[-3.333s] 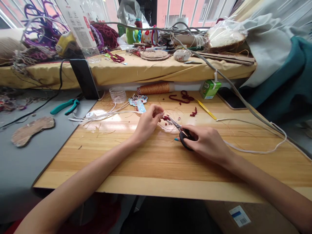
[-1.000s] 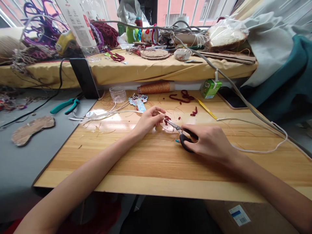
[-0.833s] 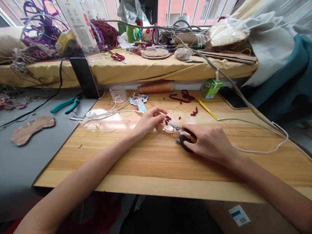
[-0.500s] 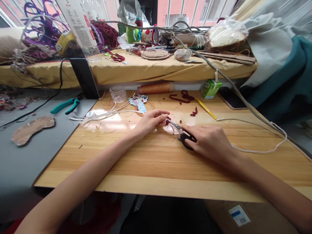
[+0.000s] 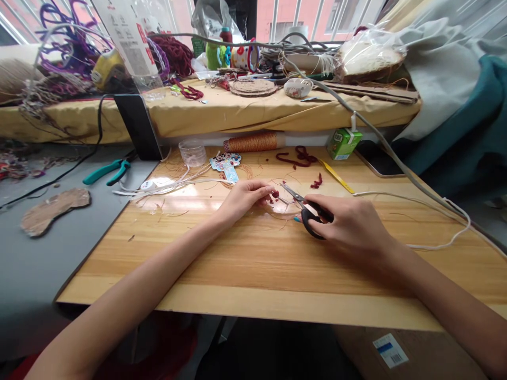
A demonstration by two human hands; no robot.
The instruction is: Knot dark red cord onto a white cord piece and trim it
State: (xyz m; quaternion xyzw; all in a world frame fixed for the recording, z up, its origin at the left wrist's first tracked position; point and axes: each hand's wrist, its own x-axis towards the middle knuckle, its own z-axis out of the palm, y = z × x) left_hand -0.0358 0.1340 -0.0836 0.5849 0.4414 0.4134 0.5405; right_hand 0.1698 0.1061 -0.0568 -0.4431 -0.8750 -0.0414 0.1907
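Between the fingertips of my left hand [image 5: 250, 197] is a small piece of dark red yarn [image 5: 274, 195]. My right hand [image 5: 352, 221] grips black-handled scissors [image 5: 312, 215], their blades spread apart and pointing left toward the yarn without touching it. Under the blades lies a pale round piece [image 5: 279, 209], partly hidden. Short dark red yarn bits [image 5: 316, 181] and a longer curled red strand [image 5: 298, 157] rest on the wooden table beyond the scissors. A yellow tool [image 5: 336, 177], perhaps tweezers, lies near them.
A clear plastic cup [image 5: 193, 153], an orange thread spool [image 5: 254, 142] and a green drink carton [image 5: 344, 143] line the table's back. Teal-handled pliers [image 5: 106, 172] lie at left. A white cord [image 5: 455, 232] loops at right, near a phone [image 5: 379, 158]. Behind is a cluttered cloth-covered ledge [image 5: 222, 115].
My right hand has drawn the scissors back to the right, away from my left fingers, and the blades have spread wider. My left hand stays nearly in place with the red yarn.
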